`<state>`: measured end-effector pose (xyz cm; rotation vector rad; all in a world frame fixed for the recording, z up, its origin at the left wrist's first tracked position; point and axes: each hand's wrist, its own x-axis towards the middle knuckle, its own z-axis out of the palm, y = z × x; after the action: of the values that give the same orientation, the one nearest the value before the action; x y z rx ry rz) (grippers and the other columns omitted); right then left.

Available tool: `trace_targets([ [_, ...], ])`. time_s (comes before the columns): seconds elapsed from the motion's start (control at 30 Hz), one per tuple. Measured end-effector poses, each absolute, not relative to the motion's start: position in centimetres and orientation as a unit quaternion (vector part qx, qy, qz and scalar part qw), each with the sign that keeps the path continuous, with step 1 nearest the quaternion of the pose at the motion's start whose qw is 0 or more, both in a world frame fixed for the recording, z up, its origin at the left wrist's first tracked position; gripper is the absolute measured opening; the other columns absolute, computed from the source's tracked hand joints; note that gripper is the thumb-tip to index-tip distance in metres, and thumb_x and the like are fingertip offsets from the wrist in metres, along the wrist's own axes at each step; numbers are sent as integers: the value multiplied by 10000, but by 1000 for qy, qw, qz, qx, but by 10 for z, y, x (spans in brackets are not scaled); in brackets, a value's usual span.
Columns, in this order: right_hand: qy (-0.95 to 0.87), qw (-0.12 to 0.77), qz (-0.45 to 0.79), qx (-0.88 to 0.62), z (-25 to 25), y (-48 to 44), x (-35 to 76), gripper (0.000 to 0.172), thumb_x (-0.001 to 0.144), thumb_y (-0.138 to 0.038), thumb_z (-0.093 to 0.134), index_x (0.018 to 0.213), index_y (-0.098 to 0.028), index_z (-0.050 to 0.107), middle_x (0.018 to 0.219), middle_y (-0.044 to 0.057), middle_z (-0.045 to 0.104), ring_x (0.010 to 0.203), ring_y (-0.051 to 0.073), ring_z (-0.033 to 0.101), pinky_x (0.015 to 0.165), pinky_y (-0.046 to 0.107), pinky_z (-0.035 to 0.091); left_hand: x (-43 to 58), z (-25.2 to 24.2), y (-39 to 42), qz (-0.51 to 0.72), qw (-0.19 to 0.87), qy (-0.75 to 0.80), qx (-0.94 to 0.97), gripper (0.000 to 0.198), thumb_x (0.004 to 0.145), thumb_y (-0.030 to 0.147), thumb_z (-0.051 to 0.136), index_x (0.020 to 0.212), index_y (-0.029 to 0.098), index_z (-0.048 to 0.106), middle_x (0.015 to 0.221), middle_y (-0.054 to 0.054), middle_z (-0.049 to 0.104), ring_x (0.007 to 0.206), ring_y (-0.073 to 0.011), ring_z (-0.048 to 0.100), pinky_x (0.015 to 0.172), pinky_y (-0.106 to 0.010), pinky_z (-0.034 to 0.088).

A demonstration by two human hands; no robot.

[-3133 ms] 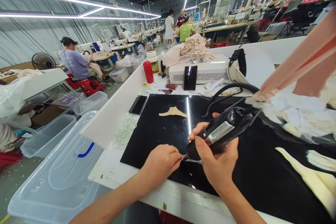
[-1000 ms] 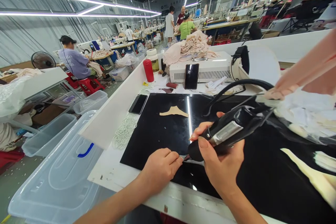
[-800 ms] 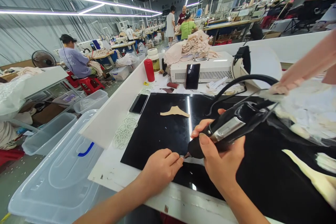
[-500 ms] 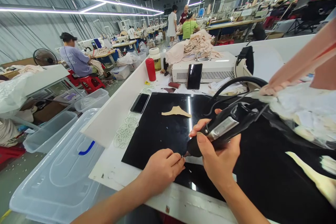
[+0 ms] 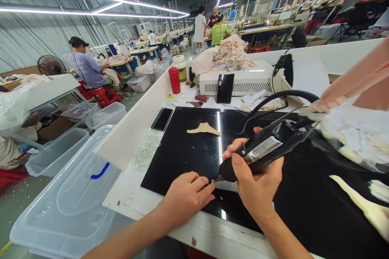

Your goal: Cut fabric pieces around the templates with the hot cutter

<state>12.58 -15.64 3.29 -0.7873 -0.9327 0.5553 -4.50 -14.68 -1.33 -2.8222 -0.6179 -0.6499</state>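
My right hand (image 5: pixel 258 182) is wrapped round a black corded handheld tool (image 5: pixel 261 149) with a silver plate on its side. Its narrow tip points down and left, close to the black board. My left hand (image 5: pixel 191 194) rests on the board with its fingers together, fingertips right beside the tool's tip. A pale flat piece (image 5: pixel 227 185) lies under the tool, partly covered; whether my left fingers pinch it is too small to tell. Farther up the board lies a beige cut piece (image 5: pixel 204 129) with a raised middle.
The black board (image 5: pixel 182 153) lies on a white table. Around it are a phone (image 5: pixel 162 119), a tangle of pale cord (image 5: pixel 146 151), an upright phone (image 5: pixel 225 88), a red bottle (image 5: pixel 174 80) and a white vented box (image 5: pixel 243 79). White material (image 5: pixel 358 129) is heaped at right.
My right hand and the tool have shifted slightly to the right, the tip drawing a little away from my left fingertips. My left hand has barely moved.
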Motion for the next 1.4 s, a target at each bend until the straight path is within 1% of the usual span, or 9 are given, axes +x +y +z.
trace_targets([
  [0.1,-428,786,257,-365,33,-156,125,467,843,-143,741,1217,-278,495,883,-30,662,676,135,644,614,279,575,-46,-14,-147,-217,90,-209,-949,214,1051,277,511,1111,138,663,949,-48,695,773,-155,617,684,-304,526],
  [0.2,-423,788,262,-361,34,-156,123,392,843,-146,741,1130,-273,507,885,-32,658,681,139,648,636,299,586,-46,-15,-147,-210,93,-211,-950,227,1060,273,488,1105,141,668,946,-54,695,775,-149,621,684,-300,524],
  [0.53,-426,788,259,-362,32,-155,123,419,853,-136,723,1167,-277,485,884,-37,662,685,140,655,648,310,586,-43,-14,-147,-217,83,-208,-950,224,1049,277,513,1096,132,677,941,-49,695,772,-154,615,673,-306,523],
  [0.7,-437,784,244,-366,31,-154,123,286,892,-145,700,1065,-270,510,896,-30,649,697,133,652,657,301,579,-45,-13,-146,-219,71,-212,-950,219,1044,282,527,1106,135,677,957,-48,706,772,-164,631,685,-312,537],
  [0.77,-433,787,254,-359,32,-155,123,319,890,-157,712,1119,-277,524,897,-32,648,702,135,649,667,309,580,-47,-13,-146,-223,44,-217,-949,216,1048,261,516,1125,133,671,977,-51,714,808,-167,647,723,-314,551],
  [0.87,-424,790,262,-356,35,-158,123,509,886,-170,726,1318,-308,495,906,-28,649,708,142,648,648,307,573,-53,-13,-146,-244,-8,-236,-941,221,1053,226,494,1149,122,664,1017,-64,722,898,-177,669,804,-321,570],
  [0.93,-423,791,261,-355,35,-161,123,567,887,-172,729,1374,-319,478,909,-24,650,710,143,648,637,299,565,-57,-15,-146,-260,-32,-256,-931,232,1055,224,481,1153,123,666,1041,-78,721,922,-184,673,824,-323,578],
  [1.23,-438,786,261,-351,29,-160,119,529,890,-129,705,1335,-337,507,895,-31,651,708,134,643,634,283,563,-57,-17,-143,-245,-46,-274,-929,230,1043,221,492,1148,131,676,1059,-78,707,904,-187,648,834,-338,575],
  [1.4,-437,784,273,-346,35,-161,121,541,872,-133,735,1325,-350,531,911,-33,670,704,130,650,606,260,561,-56,-15,-142,-205,-55,-284,-935,260,1031,245,522,1245,184,656,1089,-73,674,941,-205,628,861,-377,562],
])
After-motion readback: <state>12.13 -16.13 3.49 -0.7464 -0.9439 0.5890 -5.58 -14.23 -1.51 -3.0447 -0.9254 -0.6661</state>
